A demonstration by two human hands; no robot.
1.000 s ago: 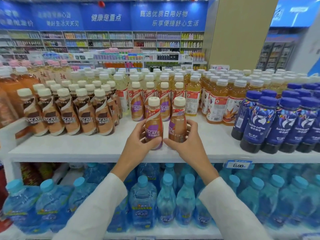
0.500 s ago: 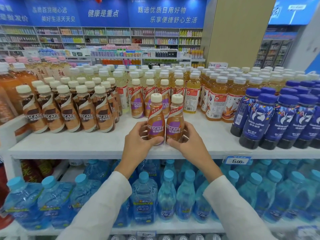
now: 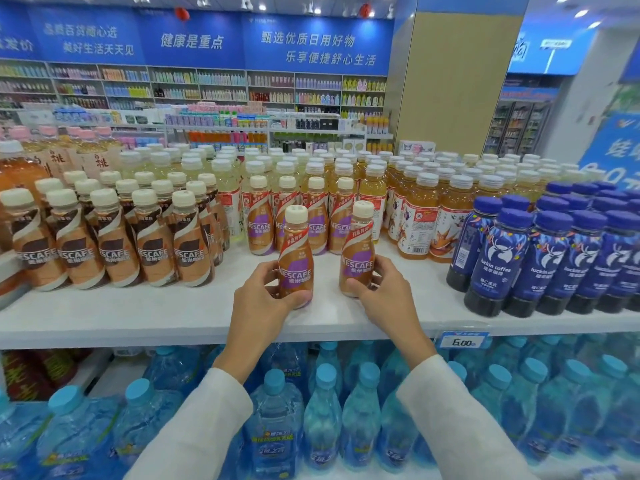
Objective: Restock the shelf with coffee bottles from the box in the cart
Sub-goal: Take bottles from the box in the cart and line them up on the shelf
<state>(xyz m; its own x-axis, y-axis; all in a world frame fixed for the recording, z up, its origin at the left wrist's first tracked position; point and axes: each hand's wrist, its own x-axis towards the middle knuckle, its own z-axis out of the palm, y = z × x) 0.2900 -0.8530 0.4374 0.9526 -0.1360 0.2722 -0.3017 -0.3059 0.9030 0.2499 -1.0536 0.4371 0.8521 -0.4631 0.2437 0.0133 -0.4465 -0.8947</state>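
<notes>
The person's left grip (image 3: 263, 299) is grasping the lower body of one coffee bottle (image 3: 295, 247), fingers and thumb curling round it. The right grip (image 3: 386, 292) is grasping a second coffee bottle (image 3: 358, 247) in the same way. Both bottles are standing roughly upright on the white shelf (image 3: 138, 317), near its front edge. They are standing apart with a gap between them, just in front of a row of matching purple-label bottles (image 3: 259, 226). To the left, brown-label coffee bottles (image 3: 114, 251) are crowding the shelf. To the right, dark blue coffee bottles (image 3: 554, 268) are standing in ranks, with amber tea bottles (image 3: 417, 220) behind. A price tag (image 3: 463, 341) is hanging on the shelf's front lip, and blue-capped water bottles (image 3: 322, 420) are filling the level below. Both forearms are wearing white sleeves (image 3: 207, 427).
</notes>
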